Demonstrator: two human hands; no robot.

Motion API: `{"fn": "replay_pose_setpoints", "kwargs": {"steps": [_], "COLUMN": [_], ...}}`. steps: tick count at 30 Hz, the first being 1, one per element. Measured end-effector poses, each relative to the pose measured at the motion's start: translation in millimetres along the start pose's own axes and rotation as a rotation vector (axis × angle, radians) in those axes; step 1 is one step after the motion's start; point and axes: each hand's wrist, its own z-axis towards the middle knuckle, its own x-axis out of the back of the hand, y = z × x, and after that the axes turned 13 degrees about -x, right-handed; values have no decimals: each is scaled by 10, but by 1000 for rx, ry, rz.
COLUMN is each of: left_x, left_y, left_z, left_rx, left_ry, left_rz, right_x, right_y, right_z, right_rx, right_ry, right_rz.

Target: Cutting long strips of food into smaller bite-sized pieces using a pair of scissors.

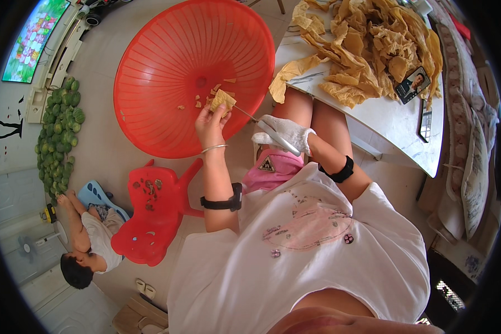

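Note:
My left hand (pixel 212 125), bare with a bangle at the wrist, pinches a folded piece of tan sheet material (pixel 223 101) over the large red plastic basin (pixel 158 87). In a white knit glove, my right hand (pixel 282 132) grips the pale handle of a thin-shafted metal tool (pixel 275 135). The shaft points at the piece's right edge; whether the tip touches it is hidden. Several small tan scraps (pixel 198 103) lie inside the basin. A heap of crumpled tan sheets (pixel 355 54) covers much of the marble-patterned table (pixel 384 121) beyond my right hand.
A phone (pixel 412 85) lies on the heap's edge, near a dark-framed object (pixel 425 121). The red plastic chair (pixel 154 213) holds dark bits. Another person (pixel 96 238) is on the floor at left, by a blue plastic item (pixel 102 196) and piled green melons (pixel 60 133).

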Motion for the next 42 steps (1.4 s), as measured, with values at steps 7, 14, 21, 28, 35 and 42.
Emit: {"fn": "replay_pose_setpoints", "kwargs": {"steps": [7,14,21,28,35,42], "left_x": [-51,-23,51,135,149,270], "left_y": [-104,-72,-1,-5,79,-33], "left_z": [-24,47,89,169,225,255], "left_rx": [-5,24,109,192,233,221], "left_ry": [-20,-52,-57,-96,-164,-174], "left_rz": [43,75,30,15,48,-10], "right_x": [124,198,174,389,190,226], "right_y": [-265,-451,-364,-679,-427,-492], "right_z": [-49,10,146,152,265,288], "right_rx": [-158,-336,-391,-639,-444,-647], "right_ry": [-167,-106,-152,-291,-214,-307], "right_rz": [286,59,197,421,488,697]}}
